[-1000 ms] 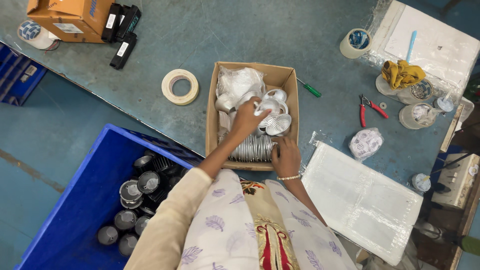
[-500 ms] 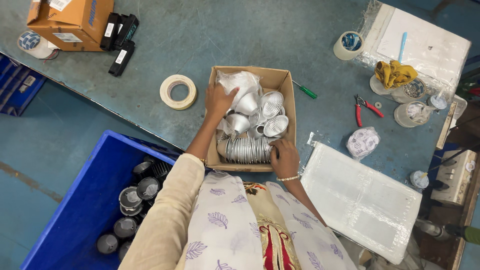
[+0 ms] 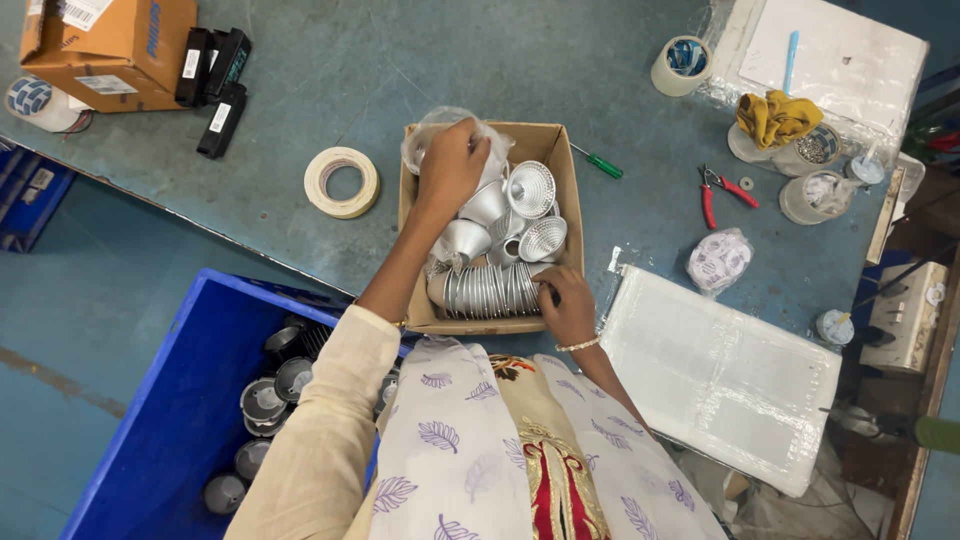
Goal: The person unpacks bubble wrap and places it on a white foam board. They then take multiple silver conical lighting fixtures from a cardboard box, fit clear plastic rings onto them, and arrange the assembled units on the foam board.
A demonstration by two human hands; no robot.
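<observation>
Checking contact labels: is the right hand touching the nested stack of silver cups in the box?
Touching. The head view shows the right hand with its fingers resting against the end of the stack of silver cups inside the cardboard box, no gap visible.

Left arm extended toward frame centre-top, left hand [image 3: 452,165] palm down, fingers curled closed. Right arm bent, right hand [image 3: 566,305] lower centre, fingers curled, bracelet at wrist.

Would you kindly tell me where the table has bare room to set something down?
Bare patches: between the brown carton and the tape roll, above the open box; also between the masking tape and that carton. Crowded: the right edge around the pliers and yellow cloth.
</observation>
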